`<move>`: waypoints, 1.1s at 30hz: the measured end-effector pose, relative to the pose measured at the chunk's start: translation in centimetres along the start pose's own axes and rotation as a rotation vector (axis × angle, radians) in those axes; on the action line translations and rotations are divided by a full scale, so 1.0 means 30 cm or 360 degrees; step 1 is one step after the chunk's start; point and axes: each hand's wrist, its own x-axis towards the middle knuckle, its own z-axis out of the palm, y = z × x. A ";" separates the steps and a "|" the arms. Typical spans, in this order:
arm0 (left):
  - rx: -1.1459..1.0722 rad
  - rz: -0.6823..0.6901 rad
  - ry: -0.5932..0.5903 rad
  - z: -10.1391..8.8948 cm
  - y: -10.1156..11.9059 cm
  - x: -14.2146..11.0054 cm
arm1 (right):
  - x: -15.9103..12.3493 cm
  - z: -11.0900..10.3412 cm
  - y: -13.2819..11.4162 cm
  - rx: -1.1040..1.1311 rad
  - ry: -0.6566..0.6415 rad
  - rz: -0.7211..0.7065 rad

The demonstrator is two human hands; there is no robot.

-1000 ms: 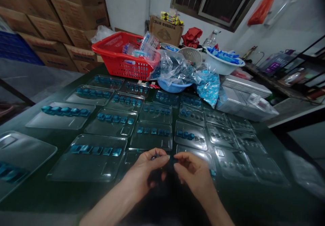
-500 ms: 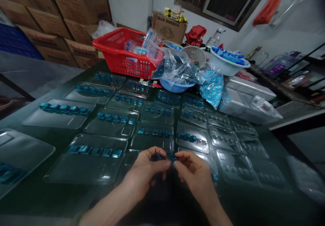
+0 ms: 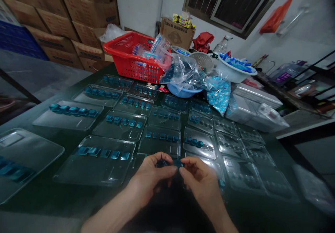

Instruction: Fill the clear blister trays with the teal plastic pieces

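Observation:
My left hand (image 3: 154, 172) is closed, with thumb and forefinger pinched together near the table's front edge. Dark blue translucent pieces show among its fingers. Facing it, my right hand (image 3: 200, 175) pinches a small teal translucent piece (image 3: 178, 163) between thumb and fingertips. Both hands' fingertips meet around that piece, which is partly hidden. Just beyond them lies a clear plastic tray (image 3: 149, 147) with a row of teal square pieces (image 3: 162, 136). To its right, another clear tray (image 3: 191, 151) bears 3 teal pieces (image 3: 194, 142) beside unfilled hollows.
Rows of clear trays cover the dark green table (image 3: 34, 198). Behind them stand a red basket (image 3: 131, 60) of plastic packs, a blue basin (image 3: 183, 92) under a clear bag, and a white bowl (image 3: 231, 73) of blue items. Cardboard boxes (image 3: 52, 21) are stacked at the back left.
The camera view has turned slightly, so the table's far left side and the baskets sit a little farther right. Both hands keep nearly the same pinching pose around the small piece.

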 end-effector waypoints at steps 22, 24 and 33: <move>-0.0542 0.0084 -0.0345 -0.013 -0.019 0.013 | -0.009 0.010 0.003 -0.0216 0.0229 -0.0200; -0.0615 0.0155 -0.0376 -0.025 0.005 0.003 | 0.012 -0.020 0.036 -0.0186 0.0355 -0.0182; -0.0522 0.0079 -0.0380 -0.058 0.035 -0.005 | 0.062 -0.163 0.110 0.0166 0.0352 -0.0012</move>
